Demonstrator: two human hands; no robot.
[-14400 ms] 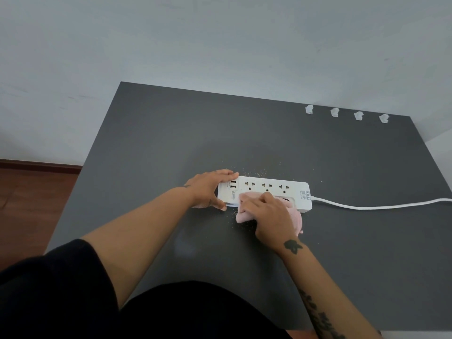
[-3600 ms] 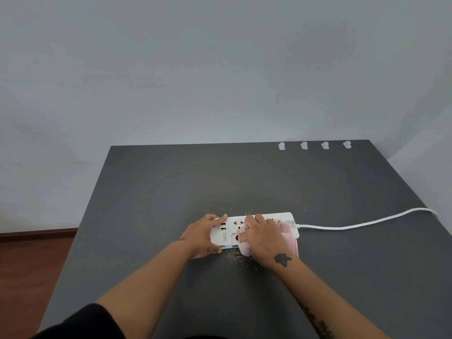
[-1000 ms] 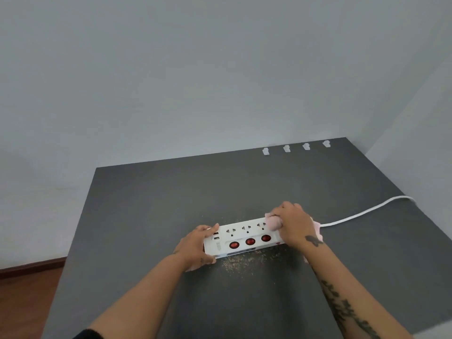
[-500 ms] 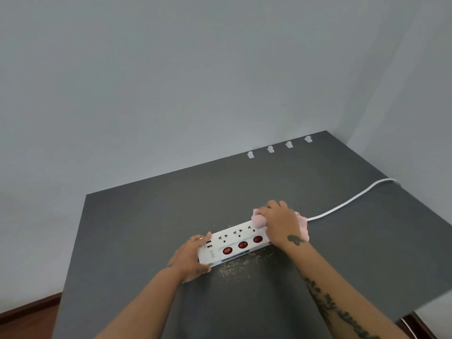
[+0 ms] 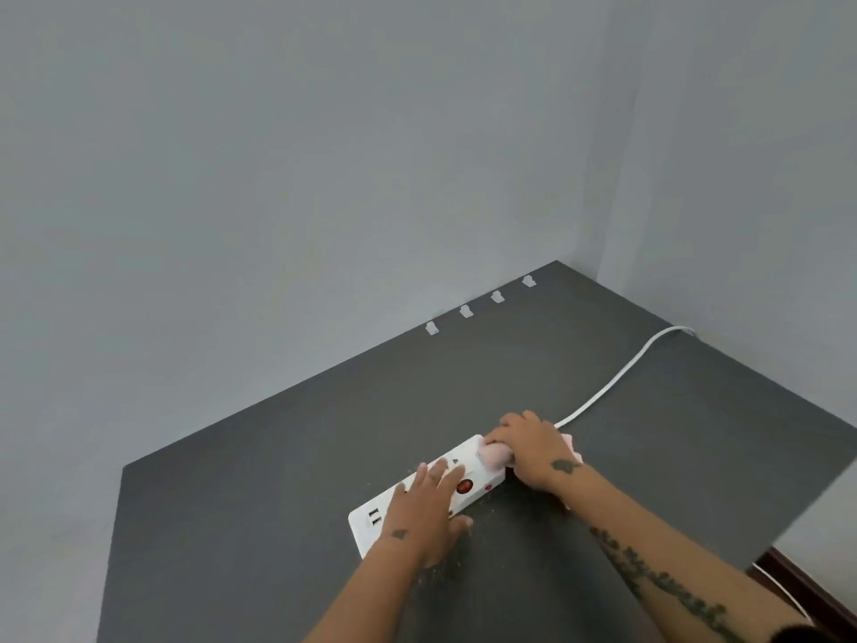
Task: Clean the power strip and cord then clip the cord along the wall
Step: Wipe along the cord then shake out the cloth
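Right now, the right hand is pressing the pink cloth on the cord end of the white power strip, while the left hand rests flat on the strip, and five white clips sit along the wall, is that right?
Not quite: the head view shows four small white clips, not five. The right hand does press the pink cloth on the white power strip at its cord end, with the left hand flat on it.

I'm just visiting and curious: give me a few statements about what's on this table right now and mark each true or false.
1. The right hand presses a pink cloth on the power strip. True.
2. The cord is already in the clips. False: it lies loose on the table.
3. Four clips sit along the wall. True.
4. The left hand is off the strip. False: it rests on it.
5. Crumbs lie near the strip. True.
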